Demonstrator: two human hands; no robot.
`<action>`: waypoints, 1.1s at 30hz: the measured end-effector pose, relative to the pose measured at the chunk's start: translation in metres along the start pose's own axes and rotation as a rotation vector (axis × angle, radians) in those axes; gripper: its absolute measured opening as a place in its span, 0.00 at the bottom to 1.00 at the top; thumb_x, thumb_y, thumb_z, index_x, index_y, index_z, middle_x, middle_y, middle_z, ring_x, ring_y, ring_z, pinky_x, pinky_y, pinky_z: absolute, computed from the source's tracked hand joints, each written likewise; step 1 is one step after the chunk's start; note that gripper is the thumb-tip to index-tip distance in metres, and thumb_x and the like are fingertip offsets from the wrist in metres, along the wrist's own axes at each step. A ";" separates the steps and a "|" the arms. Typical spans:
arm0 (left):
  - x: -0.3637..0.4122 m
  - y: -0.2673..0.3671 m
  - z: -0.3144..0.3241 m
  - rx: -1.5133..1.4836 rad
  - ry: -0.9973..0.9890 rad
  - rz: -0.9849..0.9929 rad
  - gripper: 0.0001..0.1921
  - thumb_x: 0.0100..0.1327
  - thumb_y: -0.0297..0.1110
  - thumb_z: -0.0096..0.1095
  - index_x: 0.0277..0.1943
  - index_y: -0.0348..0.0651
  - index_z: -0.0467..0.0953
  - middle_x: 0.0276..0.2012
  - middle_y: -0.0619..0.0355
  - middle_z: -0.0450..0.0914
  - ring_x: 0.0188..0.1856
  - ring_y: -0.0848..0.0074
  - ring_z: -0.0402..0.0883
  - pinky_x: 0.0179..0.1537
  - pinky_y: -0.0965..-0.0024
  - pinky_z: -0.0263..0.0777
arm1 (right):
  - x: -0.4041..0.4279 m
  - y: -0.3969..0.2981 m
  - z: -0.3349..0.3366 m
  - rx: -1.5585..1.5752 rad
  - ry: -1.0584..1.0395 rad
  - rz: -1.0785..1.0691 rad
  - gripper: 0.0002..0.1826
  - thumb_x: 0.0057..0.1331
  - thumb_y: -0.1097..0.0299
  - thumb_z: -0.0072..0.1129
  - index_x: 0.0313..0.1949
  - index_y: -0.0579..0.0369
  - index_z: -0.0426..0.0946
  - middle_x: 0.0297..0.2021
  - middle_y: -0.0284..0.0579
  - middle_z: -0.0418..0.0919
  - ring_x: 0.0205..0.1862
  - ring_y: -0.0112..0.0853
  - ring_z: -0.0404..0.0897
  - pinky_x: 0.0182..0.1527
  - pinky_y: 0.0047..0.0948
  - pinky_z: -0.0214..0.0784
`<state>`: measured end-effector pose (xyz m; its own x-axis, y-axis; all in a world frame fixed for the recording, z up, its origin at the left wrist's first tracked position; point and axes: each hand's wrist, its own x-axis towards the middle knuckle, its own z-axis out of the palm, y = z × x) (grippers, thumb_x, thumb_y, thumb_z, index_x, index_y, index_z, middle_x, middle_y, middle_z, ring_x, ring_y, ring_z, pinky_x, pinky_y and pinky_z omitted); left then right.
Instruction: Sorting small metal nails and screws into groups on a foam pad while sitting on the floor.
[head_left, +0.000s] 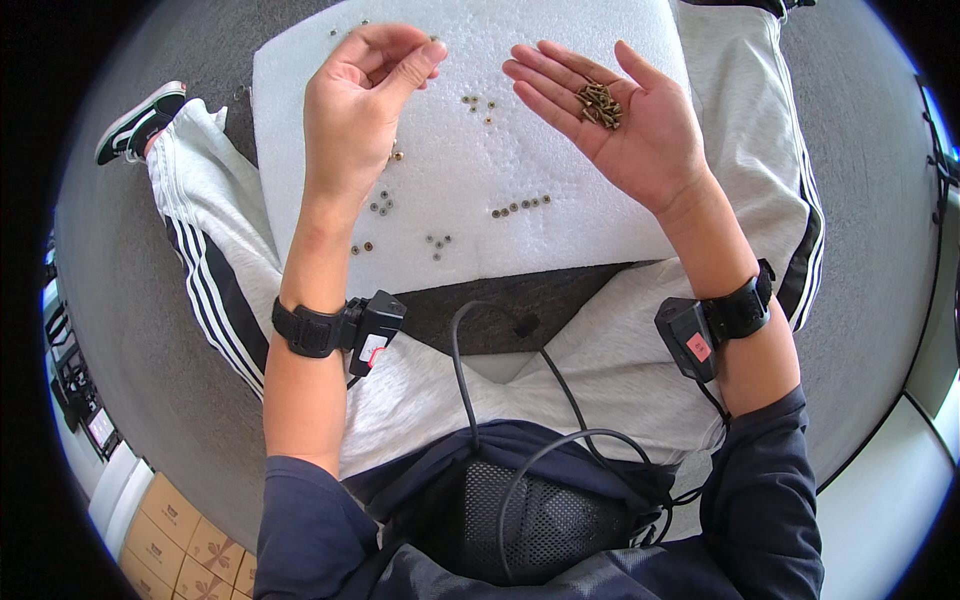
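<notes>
My right hand (622, 127) is turned palm up with its fingers spread, and a small heap of brass-coloured screws (600, 106) lies in it. Over the left part of a white foam block (450, 176), my left hand (360, 112) has its thumb and fingers pinched together. Whether a screw sits in that pinch cannot be made out. Screw heads stand in the foam: a slanted row (521, 207) below my right hand, a small cluster (480, 107) between the hands, and more groups (382, 203) beside my left wrist. My left hand and forearm hide part of the foam.
Black devices are strapped to my left wrist (337, 330) and right wrist (712, 322). A black cable (459, 360) loops over my lap. My legs in light trousers (217, 172) flank the foam on the grey floor (142, 300). Cardboard boxes (176, 536) stand at lower left.
</notes>
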<state>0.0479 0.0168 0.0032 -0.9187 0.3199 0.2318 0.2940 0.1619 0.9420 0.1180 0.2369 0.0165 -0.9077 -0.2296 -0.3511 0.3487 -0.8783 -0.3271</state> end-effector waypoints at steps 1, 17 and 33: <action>-0.001 -0.003 0.001 0.000 0.000 0.001 0.08 0.63 0.34 0.66 0.42 0.41 0.82 0.33 0.59 0.85 0.35 0.81 0.82 0.41 0.80 0.75 | 0.000 -0.001 0.000 0.000 0.000 -0.001 0.32 0.77 0.55 0.23 0.62 0.79 0.54 0.63 0.71 0.60 0.66 0.54 0.63 0.70 0.45 0.58; -0.018 -0.017 0.027 0.459 -0.188 0.134 0.06 0.58 0.33 0.69 0.36 0.42 0.83 0.34 0.60 0.84 0.37 0.75 0.82 0.39 0.72 0.76 | -0.002 -0.003 0.003 -0.040 0.063 -0.036 0.32 0.77 0.55 0.23 0.61 0.78 0.57 0.61 0.69 0.64 0.65 0.52 0.64 0.70 0.45 0.57; -0.026 -0.023 0.032 0.647 -0.183 0.470 0.05 0.61 0.30 0.62 0.32 0.38 0.78 0.31 0.57 0.79 0.36 0.63 0.77 0.44 0.62 0.73 | -0.003 -0.004 0.001 -0.073 0.022 -0.035 0.31 0.77 0.57 0.22 0.65 0.77 0.50 0.66 0.69 0.55 0.69 0.52 0.56 0.73 0.43 0.52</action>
<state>0.0729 0.0344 -0.0323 -0.6203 0.6266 0.4717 0.7831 0.4612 0.4172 0.1194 0.2402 0.0199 -0.9145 -0.1891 -0.3576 0.3335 -0.8528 -0.4019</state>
